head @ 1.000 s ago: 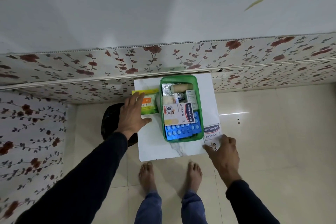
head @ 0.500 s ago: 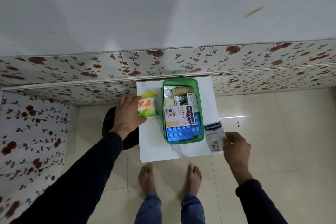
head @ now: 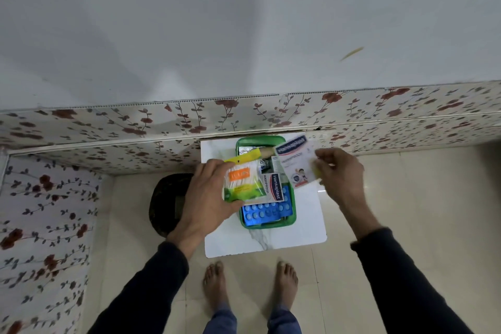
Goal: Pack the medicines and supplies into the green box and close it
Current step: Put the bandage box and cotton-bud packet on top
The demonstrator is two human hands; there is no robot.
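Observation:
The green box (head: pixel 267 225) stands open on a small white marble-look table (head: pixel 271 241). Inside lie a blue blister pack (head: pixel 264 213), a Hansaplast packet (head: pixel 273 187), a beige roll at the far end and a foil strip. My left hand (head: pixel 206 198) holds a green-and-yellow cotton bud packet (head: pixel 242 180) over the box's left side. A second Hansaplast packet (head: pixel 294 163) is lifted over the box's far right corner, pinched in my right hand (head: pixel 339 173).
The table stands against a wall with floral panels (head: pixel 108 127). A dark round object (head: pixel 169 198) sits on the floor left of the table. My bare feet (head: pixel 217 287) are on the cream tiles in front of it.
Both hands lifted their packets off the table and brought them inward over the box: the left from the table's left side, the right from its near right edge.

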